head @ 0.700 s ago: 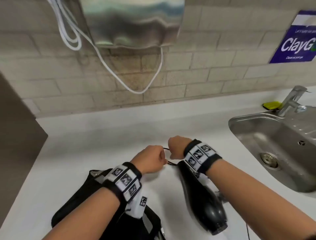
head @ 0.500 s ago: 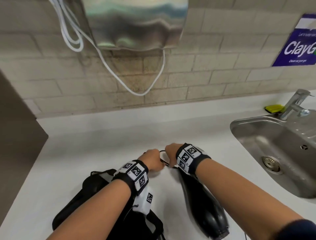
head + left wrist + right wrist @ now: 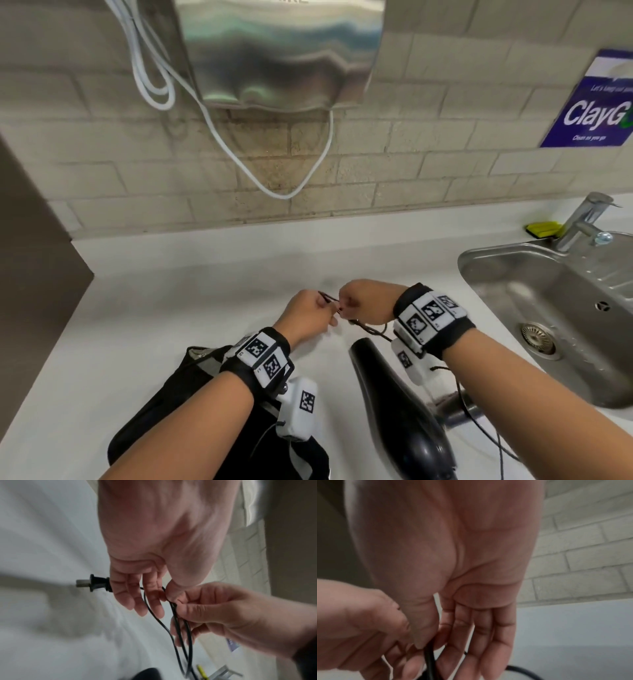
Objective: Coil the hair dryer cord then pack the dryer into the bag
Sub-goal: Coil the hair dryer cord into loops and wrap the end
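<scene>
Cord [image 3: 178,626] coiling under way: left hand [image 3: 308,317] and right hand [image 3: 364,301] both pinch loops; dryer [image 3: 394,407] and bag [image 3: 164,411] wait at counter's [image 3: 178,284] near edge. Next: gather remaining slack.

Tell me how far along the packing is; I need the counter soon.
Done: only a few cord loops look gathered. In hand: the left hand holds the plug end and pinches the cord, and the right hand pinches the loops. Left: cord trailing past the hair dryer, which lies on the counter beside the black bag, not in it.
</scene>
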Tool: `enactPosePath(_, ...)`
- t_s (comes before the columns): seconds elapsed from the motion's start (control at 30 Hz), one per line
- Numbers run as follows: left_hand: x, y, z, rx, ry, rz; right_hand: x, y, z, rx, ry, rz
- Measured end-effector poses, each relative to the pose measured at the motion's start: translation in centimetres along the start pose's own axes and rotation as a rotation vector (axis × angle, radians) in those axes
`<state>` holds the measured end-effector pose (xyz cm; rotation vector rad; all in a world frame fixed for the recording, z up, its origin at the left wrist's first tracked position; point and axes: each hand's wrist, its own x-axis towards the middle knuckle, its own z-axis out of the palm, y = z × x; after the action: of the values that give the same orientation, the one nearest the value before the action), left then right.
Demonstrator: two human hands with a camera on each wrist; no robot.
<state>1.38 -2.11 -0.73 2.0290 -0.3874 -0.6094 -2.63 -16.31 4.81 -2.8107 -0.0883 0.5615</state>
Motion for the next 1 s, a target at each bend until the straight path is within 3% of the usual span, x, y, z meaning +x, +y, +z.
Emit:
enactPosePath(0.23, -4.3, 3.4, -2.6, -0.398, 0.158, 0.121, -6.3, 1.3, -3.2, 0.385, 0.293, 0.003)
enactPosePath(0.4, -7.8, 4.6, -5.1, -0.621, 0.215, 0.254, -11.1, 1.2, -3.7, 0.799, 0.517, -0.024)
enactPosePath(0.53, -9.9, 4.6, -6.5, -0.683, 0.291, 0.328, -14.3, 0.8, -3.1, 0.986, 0.700, -0.134)
enactPosePath(0.63, -10.7, 4.1, -7.1, -0.749, 0.325, 0.294, -16.2, 0.5, -2.5, 1.195, 0.826, -0.279)
enactPosePath(0.73, -11.5, 3.8, -7.0, -0.810, 0.318, 0.233, -17.6, -0.3, -2.0, 1.406, 0.809, -0.429)
enactPosePath(1.0, -13.5, 5.5, -4.4, -0.804, 0.135, 0.296, -15.9, -4.6, 0.2, 0.875, 0.580, -0.327)
